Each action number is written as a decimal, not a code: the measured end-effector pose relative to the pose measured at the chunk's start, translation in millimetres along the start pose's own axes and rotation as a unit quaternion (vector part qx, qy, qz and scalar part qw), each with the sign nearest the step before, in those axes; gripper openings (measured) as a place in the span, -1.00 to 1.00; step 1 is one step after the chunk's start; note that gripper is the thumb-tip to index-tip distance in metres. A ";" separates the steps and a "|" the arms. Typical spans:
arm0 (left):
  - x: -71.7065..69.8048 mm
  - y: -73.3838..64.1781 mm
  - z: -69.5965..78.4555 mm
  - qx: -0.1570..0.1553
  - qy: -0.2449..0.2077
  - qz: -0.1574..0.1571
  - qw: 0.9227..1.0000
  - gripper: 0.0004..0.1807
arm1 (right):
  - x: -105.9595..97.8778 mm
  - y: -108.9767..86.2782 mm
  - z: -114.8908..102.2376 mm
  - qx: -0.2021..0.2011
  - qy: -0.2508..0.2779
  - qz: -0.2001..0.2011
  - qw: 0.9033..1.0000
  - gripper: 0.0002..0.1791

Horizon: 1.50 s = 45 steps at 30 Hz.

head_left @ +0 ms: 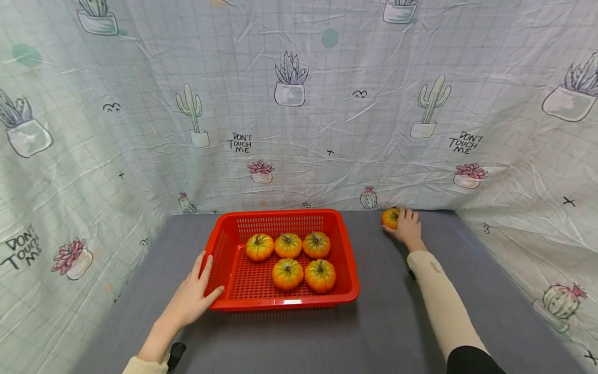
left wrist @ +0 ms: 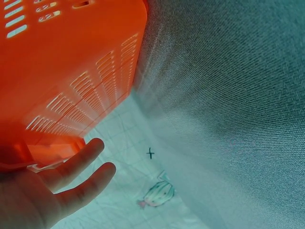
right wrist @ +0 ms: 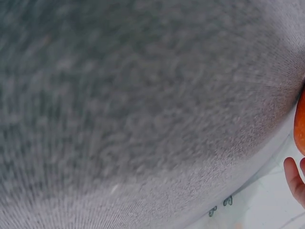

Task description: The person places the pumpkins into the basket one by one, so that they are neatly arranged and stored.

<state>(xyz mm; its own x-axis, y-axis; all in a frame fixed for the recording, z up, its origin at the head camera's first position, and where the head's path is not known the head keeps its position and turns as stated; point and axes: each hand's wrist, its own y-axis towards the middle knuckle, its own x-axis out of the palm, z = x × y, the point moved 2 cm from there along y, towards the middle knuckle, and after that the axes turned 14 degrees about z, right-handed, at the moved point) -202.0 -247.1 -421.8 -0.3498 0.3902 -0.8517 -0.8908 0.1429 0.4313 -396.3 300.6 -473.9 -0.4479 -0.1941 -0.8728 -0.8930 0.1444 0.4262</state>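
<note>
A red plastic basket (head_left: 347, 259) with slotted walls holds several small orange-yellow pumpkins (head_left: 287, 274). My left hand (head_left: 189, 296) rests at the basket's left rim, thumb near the front corner. In the left wrist view, two fairly straight fingers (left wrist: 88, 183) extend along the outside of the basket wall (left wrist: 71, 62). At the back right, my right hand (head_left: 406, 228) holds another small pumpkin (head_left: 390, 218) by its right side, thumb toward the front. The right wrist view catches only the edge of that pumpkin (right wrist: 300, 126) and some fingertips (right wrist: 291, 174).
Everything stands on a grey cloth-covered table (head_left: 299, 343). A pale curtain (head_left: 327, 119) printed with potted cacti closes off the back and both sides, right behind the pumpkin in my right hand.
</note>
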 end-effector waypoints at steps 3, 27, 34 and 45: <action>0.2 -0.1 0.2 0.001 -0.002 -0.001 1.000 -0.14 | -1.3 -1.3 1.3 -0.010 -0.006 0.006 1.000 -0.01; 0.2 0.6 1.0 -0.001 -0.001 -0.005 1.000 -0.14 | -35.4 -18.2 -11.6 -0.083 0.054 0.025 0.995 -0.10; -1.7 2.0 1.5 -0.005 0.000 -0.011 1.000 -0.13 | -40.7 -24.8 -17.4 -0.100 0.065 0.023 0.993 -0.08; -1.4 1.0 1.7 -0.003 0.001 -0.009 1.000 -0.14 | -47.9 -42.3 -27.0 -0.149 0.085 0.047 0.984 -0.08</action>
<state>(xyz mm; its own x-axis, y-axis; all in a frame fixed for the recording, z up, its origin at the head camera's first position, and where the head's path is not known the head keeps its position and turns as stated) -201.9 -245.9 -419.7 -0.3343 0.3867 -0.8595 -0.8986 0.1441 0.4144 -338.3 277.5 -443.7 -0.5073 -0.3572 -0.7842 -0.8089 -0.1165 0.5763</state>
